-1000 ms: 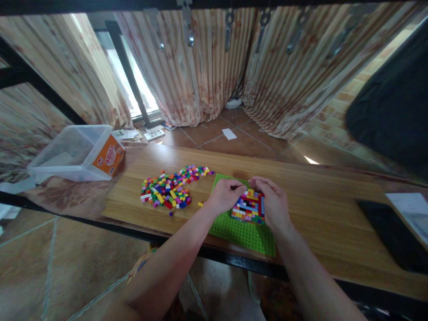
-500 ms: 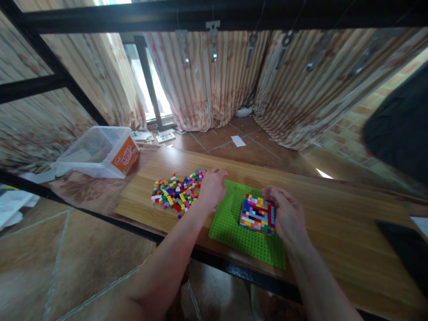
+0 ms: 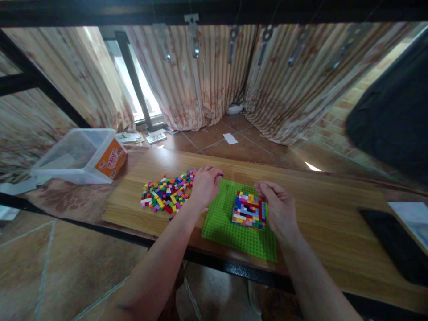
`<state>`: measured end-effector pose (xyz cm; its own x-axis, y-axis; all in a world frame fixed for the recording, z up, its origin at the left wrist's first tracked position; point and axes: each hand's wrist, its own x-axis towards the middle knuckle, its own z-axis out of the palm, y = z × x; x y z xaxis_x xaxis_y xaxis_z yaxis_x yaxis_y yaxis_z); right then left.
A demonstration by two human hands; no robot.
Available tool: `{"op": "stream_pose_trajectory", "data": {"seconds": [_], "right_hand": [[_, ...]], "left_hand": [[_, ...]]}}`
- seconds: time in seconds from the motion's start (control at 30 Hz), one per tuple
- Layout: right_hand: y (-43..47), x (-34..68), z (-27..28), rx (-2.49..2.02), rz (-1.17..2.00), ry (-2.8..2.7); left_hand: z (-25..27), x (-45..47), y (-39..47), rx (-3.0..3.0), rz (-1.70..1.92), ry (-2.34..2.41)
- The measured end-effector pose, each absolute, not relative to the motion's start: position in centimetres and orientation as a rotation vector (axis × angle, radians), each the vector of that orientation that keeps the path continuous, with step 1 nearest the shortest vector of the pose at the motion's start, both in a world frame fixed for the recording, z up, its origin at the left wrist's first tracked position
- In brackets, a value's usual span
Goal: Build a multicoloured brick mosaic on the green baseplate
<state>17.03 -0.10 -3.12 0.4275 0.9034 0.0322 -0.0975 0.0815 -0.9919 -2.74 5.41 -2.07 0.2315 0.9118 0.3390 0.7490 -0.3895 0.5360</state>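
Note:
My left hand (image 3: 206,183) is closed over the edge between the brick pile and the green baseplate. A small purple building brick (image 3: 221,175) shows at its fingertips. On the baseplate (image 3: 217,223) stands a square, multicoloured brick build (image 3: 249,210) with a dark gap in its middle. My right hand (image 3: 279,205) is beside the build's right side, thumb and fingers pinched together near its far right corner. Whatever those fingers hold, if anything, is hidden. Loose bricks (image 3: 167,194) in many colours lie heaped left of the baseplate.
A wooden table (image 3: 321,223) carries all of this. At the left is a clear plastic bin (image 3: 67,169) with an orange label. A black flat object (image 3: 391,245) and white paper (image 3: 409,216) lie at the right. Metal clips (image 3: 195,47) hang from the black bar above.
My left hand has lifted slightly, and a purple brick now shows at its fingertips. The right hand stays beside the build. The whole view has shifted a little.

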Motion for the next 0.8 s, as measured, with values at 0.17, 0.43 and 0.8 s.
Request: {"op": "stream_pose_trajectory", "data": {"seconds": [0.17,0.43,0.8], "right_hand": [[-0.7,16.8,-2.1,-1.274,0.832,-1.077],[-1.3,16.6,-1.8,-1.252,0.740,-1.332],[-1.1,17.2,-1.5,-1.171,0.866,-1.329]], "left_hand": [[-1.5,-0.2,3.7,1.893,1.100,1.116],[-1.1,1.0,2.4,1.809,1.099,0.915],[-0.4,0.3,2.0,1.941,1.047,0.905]]}}
